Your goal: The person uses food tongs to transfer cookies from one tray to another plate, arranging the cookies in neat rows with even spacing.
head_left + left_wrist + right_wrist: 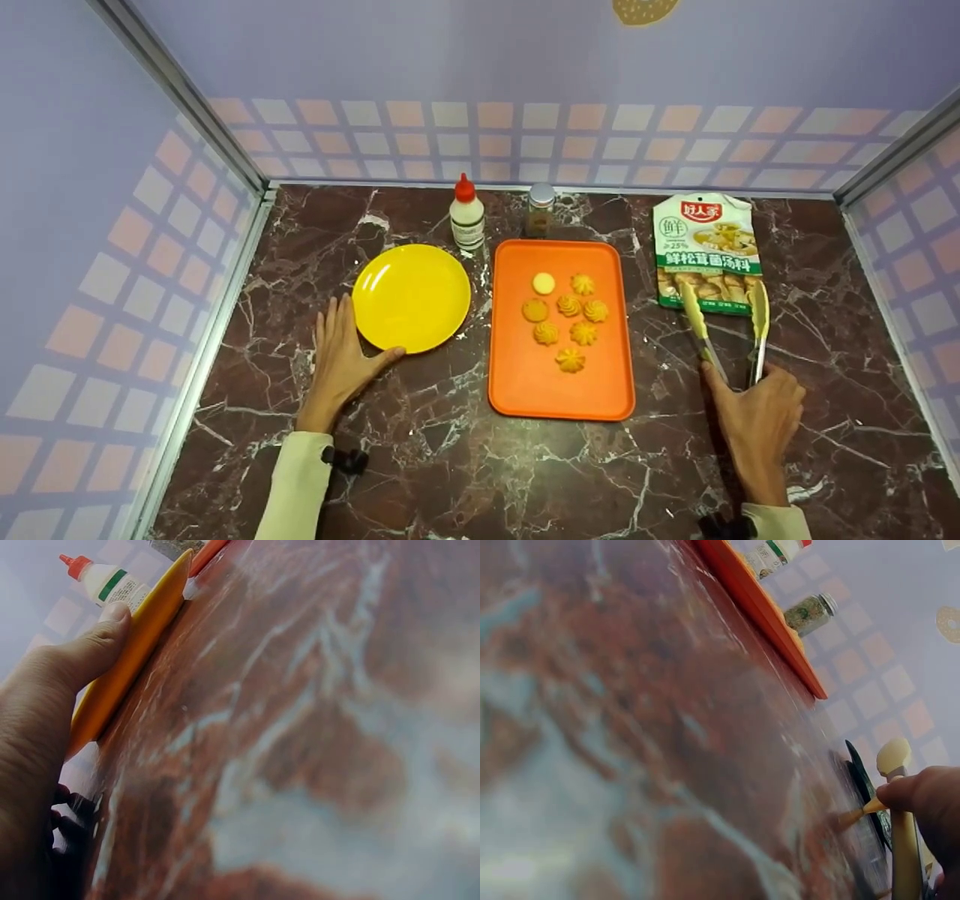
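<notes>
An orange tray (525,390) lies mid-table with several yellow swirl cookies (568,306) on it. Left of it sits an empty yellow plate (411,297). My left hand (341,358) lies flat on the marble beside the plate, thumb touching its rim (142,637). My right hand (756,420) grips the handle end of yellow-tipped metal tongs (727,330), whose tips rest spread over a seasoning packet (705,251). The right wrist view shows one tong arm (900,840) under my finger.
A white squeeze bottle with a red cap (466,214) and a small spice jar (539,210) stand at the back behind the plate and tray. Tiled walls enclose the marble table (450,465) on three sides.
</notes>
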Demonstrator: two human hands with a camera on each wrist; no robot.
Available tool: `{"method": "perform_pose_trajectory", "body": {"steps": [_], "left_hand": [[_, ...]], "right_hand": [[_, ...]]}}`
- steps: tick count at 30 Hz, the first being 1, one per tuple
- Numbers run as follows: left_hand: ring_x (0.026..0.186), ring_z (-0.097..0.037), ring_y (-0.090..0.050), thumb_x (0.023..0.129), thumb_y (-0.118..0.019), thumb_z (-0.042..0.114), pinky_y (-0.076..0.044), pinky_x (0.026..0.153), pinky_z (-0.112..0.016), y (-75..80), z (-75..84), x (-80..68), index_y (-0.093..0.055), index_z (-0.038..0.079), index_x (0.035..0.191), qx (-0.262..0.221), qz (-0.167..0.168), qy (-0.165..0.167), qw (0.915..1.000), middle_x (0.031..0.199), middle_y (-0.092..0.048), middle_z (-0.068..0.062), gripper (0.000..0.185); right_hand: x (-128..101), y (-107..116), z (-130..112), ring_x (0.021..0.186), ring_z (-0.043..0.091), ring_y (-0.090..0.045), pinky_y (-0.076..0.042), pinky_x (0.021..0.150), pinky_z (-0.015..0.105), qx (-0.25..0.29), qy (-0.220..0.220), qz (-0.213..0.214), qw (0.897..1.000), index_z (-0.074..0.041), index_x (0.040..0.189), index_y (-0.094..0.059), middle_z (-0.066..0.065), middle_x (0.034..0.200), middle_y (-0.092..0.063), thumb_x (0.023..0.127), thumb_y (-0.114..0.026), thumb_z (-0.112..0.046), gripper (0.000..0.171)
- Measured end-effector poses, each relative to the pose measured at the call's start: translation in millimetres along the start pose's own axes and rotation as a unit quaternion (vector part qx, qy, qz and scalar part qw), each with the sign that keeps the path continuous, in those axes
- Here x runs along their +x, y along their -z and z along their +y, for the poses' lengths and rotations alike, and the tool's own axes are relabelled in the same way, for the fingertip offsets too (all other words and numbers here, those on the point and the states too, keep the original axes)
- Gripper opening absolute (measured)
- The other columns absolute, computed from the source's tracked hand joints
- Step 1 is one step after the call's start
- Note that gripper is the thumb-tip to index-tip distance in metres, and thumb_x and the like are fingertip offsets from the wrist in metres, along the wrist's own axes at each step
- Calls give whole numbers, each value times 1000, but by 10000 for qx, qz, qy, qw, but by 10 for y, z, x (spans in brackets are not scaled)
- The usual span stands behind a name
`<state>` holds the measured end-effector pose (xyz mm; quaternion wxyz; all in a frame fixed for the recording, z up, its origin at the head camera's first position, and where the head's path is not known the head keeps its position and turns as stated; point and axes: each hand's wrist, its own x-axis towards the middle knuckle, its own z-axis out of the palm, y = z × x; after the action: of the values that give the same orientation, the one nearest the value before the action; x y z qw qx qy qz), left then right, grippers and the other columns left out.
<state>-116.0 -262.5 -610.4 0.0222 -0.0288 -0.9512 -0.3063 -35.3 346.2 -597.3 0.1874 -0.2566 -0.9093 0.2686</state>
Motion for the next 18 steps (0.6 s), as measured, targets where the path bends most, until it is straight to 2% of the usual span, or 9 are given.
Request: {"method": "perform_pose_trajectory", "body": {"steps": [4, 7, 15, 18], "left_hand": [[171, -41, 1, 82, -89, 66, 8, 136, -57, 1, 3, -2, -6, -4, 175, -18, 2, -13, 10000, 182, -9, -27, 143], [170, -42, 0, 82, -89, 66, 8, 136, -58, -6, 9, 6, -7, -5, 174, -41, 13, -45, 10000, 182, -9, -27, 143], [170, -42, -2, 82, -89, 65, 7, 136, -57, -7, -4, 4, -7, -6, 174, 26, 57, -54, 10000, 181, -11, -29, 142], [170, -42, -1, 82, -89, 65, 8, 136, -56, -1, -8, 2, -7, -6, 174, 33, 40, -38, 10000, 181, -10, -29, 142]], "right_hand": [[-4, 29, -4, 126, 58, -50, -39, 107, 71, 232, -288, -150, 9992, 16, 143, -56, 41, 132, -58, 89, -90, -46, 89], [-5, 64, 2, 129, 56, -50, -39, 108, 71, 374, -444, -201, 9981, 14, 151, -52, 40, 138, -58, 91, -89, -45, 92], [43, 88, -6, 131, 56, -54, -40, 112, 68, 846, -362, -120, 9957, 9, 156, -51, 37, 142, -59, 92, -91, -39, 90], [70, 86, -4, 125, 55, -57, -42, 110, 66, 971, -299, -82, 9948, 8, 156, -52, 35, 135, -61, 92, -92, -37, 88]]}}
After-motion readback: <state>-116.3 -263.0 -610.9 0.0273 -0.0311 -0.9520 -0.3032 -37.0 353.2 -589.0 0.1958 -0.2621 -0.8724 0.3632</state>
